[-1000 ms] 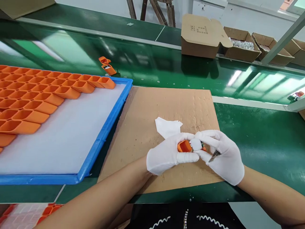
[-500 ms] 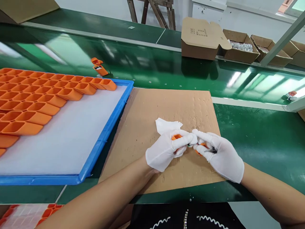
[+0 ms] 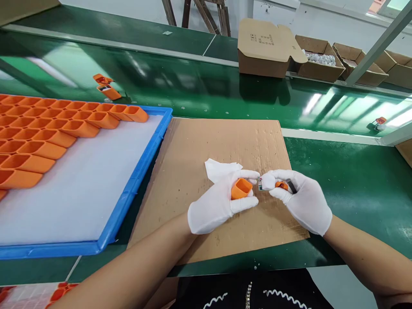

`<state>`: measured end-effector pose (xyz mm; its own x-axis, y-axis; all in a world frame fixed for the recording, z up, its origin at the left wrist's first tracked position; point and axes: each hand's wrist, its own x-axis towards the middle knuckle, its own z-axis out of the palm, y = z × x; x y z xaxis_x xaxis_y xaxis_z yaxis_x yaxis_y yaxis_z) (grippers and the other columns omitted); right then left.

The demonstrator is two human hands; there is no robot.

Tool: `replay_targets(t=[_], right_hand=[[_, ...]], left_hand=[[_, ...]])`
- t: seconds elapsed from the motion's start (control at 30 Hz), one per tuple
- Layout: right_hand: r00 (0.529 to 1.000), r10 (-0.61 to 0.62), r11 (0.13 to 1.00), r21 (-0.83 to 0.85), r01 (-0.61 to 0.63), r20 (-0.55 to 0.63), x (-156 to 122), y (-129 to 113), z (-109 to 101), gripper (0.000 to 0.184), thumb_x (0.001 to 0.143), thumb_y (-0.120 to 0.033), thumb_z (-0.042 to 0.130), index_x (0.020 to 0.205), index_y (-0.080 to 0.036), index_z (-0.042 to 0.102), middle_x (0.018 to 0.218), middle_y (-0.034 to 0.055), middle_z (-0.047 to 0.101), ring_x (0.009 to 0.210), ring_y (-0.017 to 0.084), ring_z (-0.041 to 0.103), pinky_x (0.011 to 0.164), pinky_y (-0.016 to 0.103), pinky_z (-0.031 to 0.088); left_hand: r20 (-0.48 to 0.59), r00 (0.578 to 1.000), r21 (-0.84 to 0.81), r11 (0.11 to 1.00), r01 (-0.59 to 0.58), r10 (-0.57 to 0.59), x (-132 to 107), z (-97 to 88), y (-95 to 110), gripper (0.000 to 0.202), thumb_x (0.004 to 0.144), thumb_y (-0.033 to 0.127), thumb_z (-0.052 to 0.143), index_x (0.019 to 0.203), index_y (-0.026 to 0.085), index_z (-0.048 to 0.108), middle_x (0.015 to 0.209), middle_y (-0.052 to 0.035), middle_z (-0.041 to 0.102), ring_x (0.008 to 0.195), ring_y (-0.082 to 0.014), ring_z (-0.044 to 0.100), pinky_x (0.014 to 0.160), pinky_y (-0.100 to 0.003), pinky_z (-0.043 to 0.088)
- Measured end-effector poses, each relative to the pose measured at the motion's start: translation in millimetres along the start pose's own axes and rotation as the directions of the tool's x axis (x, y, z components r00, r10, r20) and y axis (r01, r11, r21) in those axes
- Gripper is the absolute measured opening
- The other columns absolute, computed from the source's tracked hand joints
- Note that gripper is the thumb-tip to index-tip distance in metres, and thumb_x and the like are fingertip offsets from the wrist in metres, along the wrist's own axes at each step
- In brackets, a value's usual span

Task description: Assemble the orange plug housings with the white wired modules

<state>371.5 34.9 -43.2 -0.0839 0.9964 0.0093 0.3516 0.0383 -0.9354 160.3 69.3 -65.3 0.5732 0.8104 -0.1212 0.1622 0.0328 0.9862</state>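
In my white-gloved left hand [image 3: 210, 208] lies a hollow orange plastic shell [image 3: 240, 189], its open end turned up and to the right. The thumb and fingers are spread round it. My right hand [image 3: 305, 204], also gloved, pinches a small orange-and-black part [image 3: 282, 185]. From its fingertips a little circuit board [image 3: 260, 184] sticks out to the left, close to the left fingertips. How the board joins the orange part is hidden by the glove. Behind the left hand a torn piece of white paper [image 3: 220, 168] rests on the cardboard sheet [image 3: 222, 139].
A blue-rimmed tray [image 3: 131, 189] on the left holds rows of orange shells [image 3: 38, 148]. Behind stand a closed carton [image 3: 265, 47] and open boxes [image 3: 318, 71], one with small whitish pieces. Another orange part [image 3: 107, 88] lies on the green surface. A slanted metal post [image 3: 380, 47] rises at right.
My hands have drawn slightly apart. The left fingers have spread, showing the orange shell more fully, and the circuit board at the right fingertips has come into sight. The view has shifted a little.
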Motion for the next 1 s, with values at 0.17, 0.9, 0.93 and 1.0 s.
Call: replay_targets(t=[0.17,0.9,0.93,1.0], right_hand=[[0.997,-0.067,0.998,-0.005,0.066,-0.049,2.2,-8.4,-6.4,0.006,0.082,-0.026,0.074,0.088,-0.027,0.075,0.095,-0.0012,0.077,0.088,0.018,0.072,0.091,0.038,0.06],[0.945,-0.322,0.942,-0.12,0.313,-0.06,-9.1,23.0,-4.8,0.037,0.089,-0.007,0.065,0.113,-0.034,0.072,0.088,-0.0027,0.071,0.077,0.014,0.067,0.074,0.031,0.059],[0.948,-0.313,0.945,-0.121,0.305,-0.052,-9.6,25.3,-4.6,0.039,0.089,-0.007,0.064,0.116,-0.035,0.071,0.088,-0.0021,0.07,0.077,0.015,0.067,0.073,0.032,0.059],[0.953,-0.299,0.949,-0.119,0.292,-0.046,-11.2,29.1,-4.2,0.043,0.089,-0.007,0.06,0.119,-0.036,0.069,0.089,-0.0012,0.07,0.078,0.016,0.066,0.072,0.034,0.058]], left_hand=[[-0.111,0.944,0.204,0.937,-0.284,0.31,-5.1,2.6,-10.8,0.031,0.089,0.029,0.069,0.119,0.024,0.063,0.113,-0.0069,0.065,0.107,-0.0241,0.058,0.096,-0.042,0.048],[0.043,0.976,-0.639,0.745,0.192,-0.214,5.1,-1.5,2.9,0.049,0.083,0.066,0.071,0.1,0.02,0.068,0.078,0.0003,0.063,0.052,-0.0075,0.051,0.052,-0.023,0.037],[0.034,0.975,-0.629,0.753,0.193,-0.221,5.1,-0.7,5.0,0.049,0.08,0.065,0.074,0.095,0.019,0.069,0.077,0.0006,0.063,0.052,-0.0074,0.051,0.052,-0.023,0.037],[0.021,0.971,-0.614,0.763,0.202,-0.24,5.2,1.1,8.6,0.048,0.077,0.063,0.079,0.09,0.018,0.07,0.071,0.0019,0.061,0.052,-0.0074,0.05,0.052,-0.022,0.036]])
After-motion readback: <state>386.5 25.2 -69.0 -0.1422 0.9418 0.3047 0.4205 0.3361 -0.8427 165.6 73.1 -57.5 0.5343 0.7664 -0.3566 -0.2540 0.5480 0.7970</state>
